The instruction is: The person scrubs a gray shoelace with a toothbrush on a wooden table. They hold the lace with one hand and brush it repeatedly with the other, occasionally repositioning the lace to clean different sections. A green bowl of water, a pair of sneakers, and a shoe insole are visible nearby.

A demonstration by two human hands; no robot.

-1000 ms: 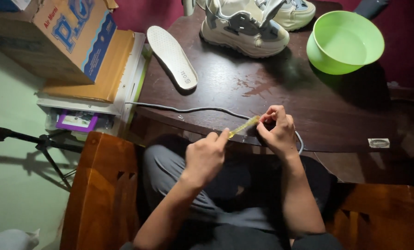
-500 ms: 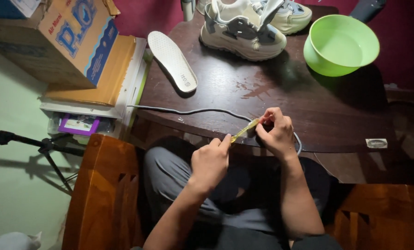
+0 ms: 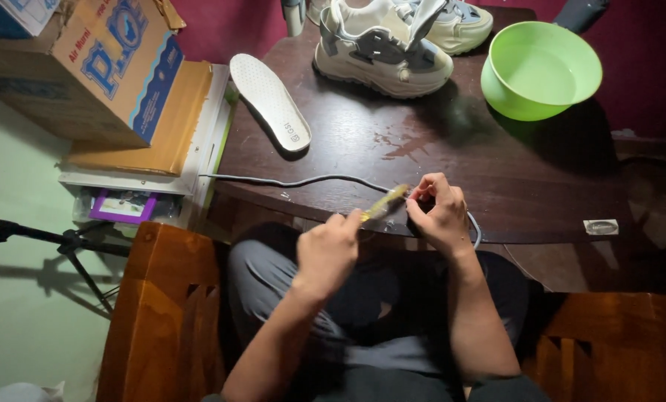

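Note:
My left hand (image 3: 328, 250) is closed around the handle of a small yellow-green brush (image 3: 384, 202). The brush head points up and right, toward my right hand (image 3: 438, 211). That hand pinches a grey shoelace (image 3: 303, 181) at the near edge of the dark round wooden table (image 3: 511, 186). From my fingers the lace trails left across the table edge, and a short loop (image 3: 476, 228) hangs just right of my wrist. Whether the bristles touch the lace is hidden by my fingers.
Two off-white sneakers (image 3: 383, 50) stand at the back of the table, with a white insole (image 3: 269, 100) to their left and a green bowl (image 3: 541, 68) to their right. A small packet (image 3: 600, 226) lies at the right edge. Cardboard boxes (image 3: 102, 67) are stacked at left. Wooden chair arms (image 3: 165, 313) flank my lap.
Both hands stay at the table's near edge. The brush has shifted slightly along the lace while my right hand keeps its pinch.

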